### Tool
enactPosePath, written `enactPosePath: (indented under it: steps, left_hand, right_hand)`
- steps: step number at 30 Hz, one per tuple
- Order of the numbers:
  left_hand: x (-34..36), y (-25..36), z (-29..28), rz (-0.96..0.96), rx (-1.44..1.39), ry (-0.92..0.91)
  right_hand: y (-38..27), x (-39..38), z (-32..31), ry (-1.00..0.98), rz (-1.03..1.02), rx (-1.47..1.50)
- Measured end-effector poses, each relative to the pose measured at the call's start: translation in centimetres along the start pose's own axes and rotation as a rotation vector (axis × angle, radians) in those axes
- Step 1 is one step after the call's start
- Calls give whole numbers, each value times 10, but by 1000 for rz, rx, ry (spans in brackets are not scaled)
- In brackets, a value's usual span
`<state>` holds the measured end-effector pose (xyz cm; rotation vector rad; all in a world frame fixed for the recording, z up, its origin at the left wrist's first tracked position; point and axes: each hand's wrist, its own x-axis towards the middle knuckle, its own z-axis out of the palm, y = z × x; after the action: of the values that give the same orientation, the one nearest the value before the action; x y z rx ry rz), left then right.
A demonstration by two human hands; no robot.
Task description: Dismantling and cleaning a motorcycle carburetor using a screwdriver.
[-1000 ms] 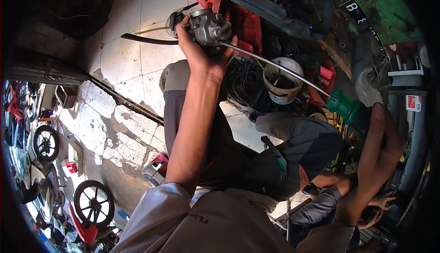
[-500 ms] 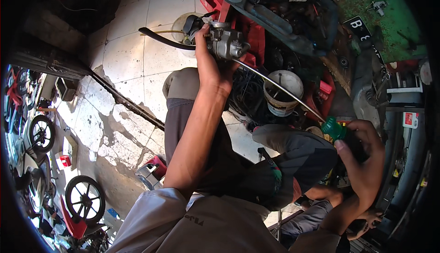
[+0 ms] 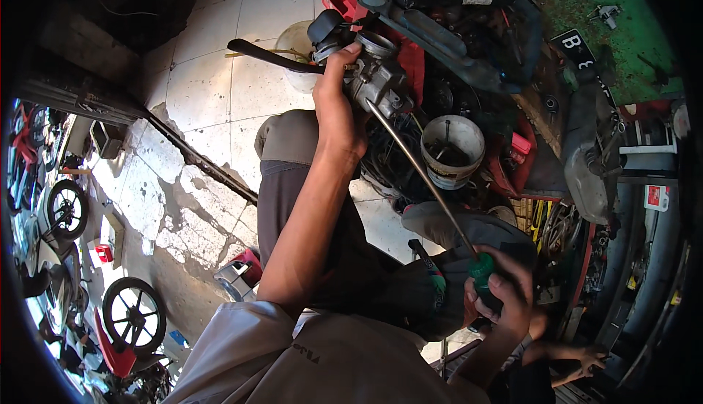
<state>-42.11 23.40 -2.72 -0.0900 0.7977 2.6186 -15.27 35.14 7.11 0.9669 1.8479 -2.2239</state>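
While the left hand (image 3: pixel 338 115) props up a grey metal carburettor (image 3: pixel 382 85), left of the white bucket (image 3: pixel 445 177) and slightly beyond it, the thumb presses against the casing; its other fingers are hidden behind, so I can't tell their spread. On the bucket's near side, the right hand (image 3: pixel 510 283) has its fingers curled round the green handle of a screwdriver (image 3: pixel 438 195), whose long shaft reaches the carburettor. I'd judge that casting rigid, fairly hefty for its bulk, perhaps slick with oil. It's best gripped round its solid body, not by the bendy-looking black hose (image 3: pixel 271 56) farther left of the bucket.
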Motion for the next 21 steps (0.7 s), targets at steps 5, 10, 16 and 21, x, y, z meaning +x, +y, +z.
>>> enactPosePath:
  steps: [5, 10, 16, 21]
  left_hand:
    - [8, -14, -9, 3, 88, 71]
    - [14, -22, -20, 81, 194, 152]
    - [10, -17, -17, 27, 91, 178]
    - [1, -13, -7, 47, 174, 147]
  right_hand:
    - [15, 19, 6, 45, 5, -2]
    - [16, 20, -2, 6, 79, 125]
    - [16, 22, -3, -4, 123, 96]
    - [14, 24, 1, -17, 142, 87]
